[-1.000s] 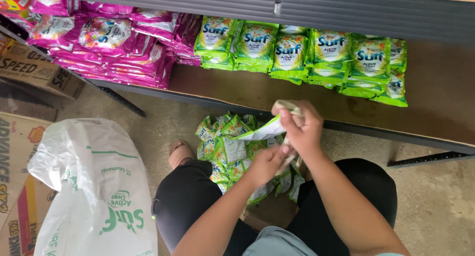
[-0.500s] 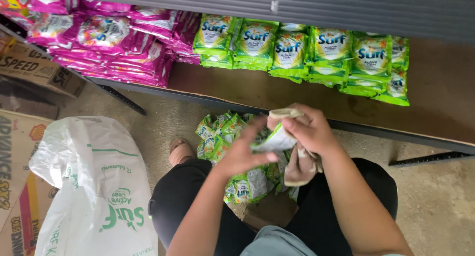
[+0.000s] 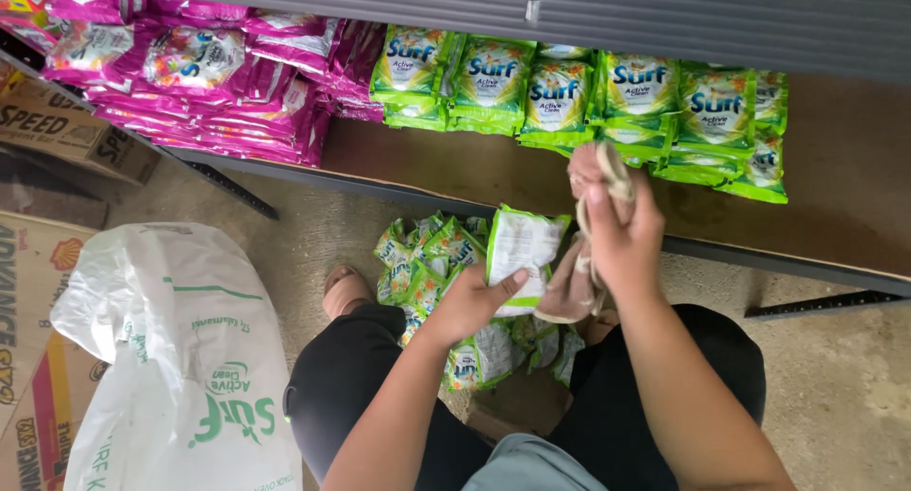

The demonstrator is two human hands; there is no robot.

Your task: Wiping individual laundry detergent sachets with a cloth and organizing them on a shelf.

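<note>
Now sachet (image 3: 520, 254) in left grip (image 3: 472, 304) (thumb-pinned)

Head view, steeply downward, close over hands (image 3: 569, 263)

- The left hand (image 3: 470, 306) reaches forward from a bent bare forearm, palm down, thumb stretched to the right, fingers curled closed in a grip.
- The right hand (image 3: 622, 230) sits higher and just to the right of the left hand, wrist raised, fingers clenched tight.
- Both knees are bent beneath the forearms.

Green-white sachet (image 3: 520, 254); beige cloth (image 3: 579, 273); green shelf sachets (image 3: 607, 97); pink sachets (image 3: 218, 83); white green-printed sack (image 3: 180, 358).
</note>
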